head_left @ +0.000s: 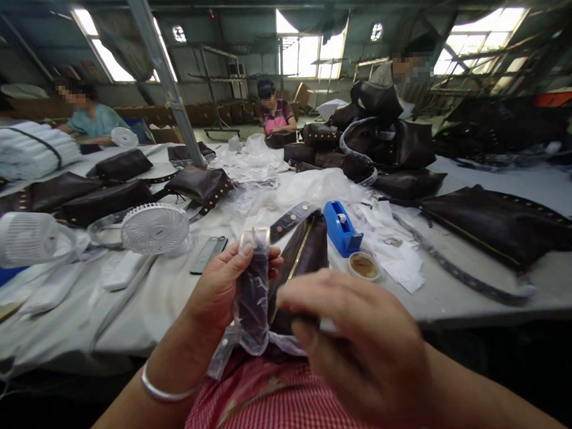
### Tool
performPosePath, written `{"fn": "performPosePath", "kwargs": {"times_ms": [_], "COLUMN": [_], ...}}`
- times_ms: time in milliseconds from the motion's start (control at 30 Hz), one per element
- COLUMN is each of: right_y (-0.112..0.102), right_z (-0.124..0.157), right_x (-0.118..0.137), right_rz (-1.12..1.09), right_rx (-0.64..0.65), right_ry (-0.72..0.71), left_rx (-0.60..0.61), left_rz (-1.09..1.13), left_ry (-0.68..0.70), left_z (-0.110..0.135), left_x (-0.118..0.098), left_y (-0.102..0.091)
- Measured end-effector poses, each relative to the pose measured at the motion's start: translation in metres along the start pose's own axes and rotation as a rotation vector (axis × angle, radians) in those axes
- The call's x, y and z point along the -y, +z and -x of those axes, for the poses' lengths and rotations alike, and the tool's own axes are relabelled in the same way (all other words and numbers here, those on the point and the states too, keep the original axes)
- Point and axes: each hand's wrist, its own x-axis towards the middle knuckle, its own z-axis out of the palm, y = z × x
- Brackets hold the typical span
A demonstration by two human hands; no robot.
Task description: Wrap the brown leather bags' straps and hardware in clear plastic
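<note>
My left hand grips a dark bag strap near its metal buckle, thumb on top and fingers behind. See-through plastic film wraps the strap, which hangs down in a loop. Behind it a dark brown handbag with a gold zip leans at the table edge, its studded strap running up to the buckle. My right hand is raised in front of the bag, fingers bent and blurred by motion; whether anything sits between them I cannot make out.
A blue tape dispenser and a tape roll stand right of the bag. A phone and white fans lie left. More dark bags and plastic wrap cover the table. Other people sit across.
</note>
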Motion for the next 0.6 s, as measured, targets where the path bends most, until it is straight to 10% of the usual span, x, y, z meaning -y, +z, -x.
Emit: {"fn": "performPosePath", "kwargs": {"times_ms": [167,433,600], "right_y": [0.035,0.071,0.068], "right_z": [-0.006,0.014,0.019], "right_x": [-0.038,-0.034,-0.033], "right_rz": [-0.133,-0.004,-0.038], "right_rx": [0.212,0.236,0.238], "right_ry": [0.425,0.389,0.338], "left_rx": [-0.07,-0.103,0.124], "left_rz": [0.033,-0.004,-0.324], "left_ry": [0.091,0.26,0.275], "left_z": [0.0,0.009,0.003], "left_x": [0.006,0.002,0.002], "left_y": [0.012,0.027,-0.018]}}
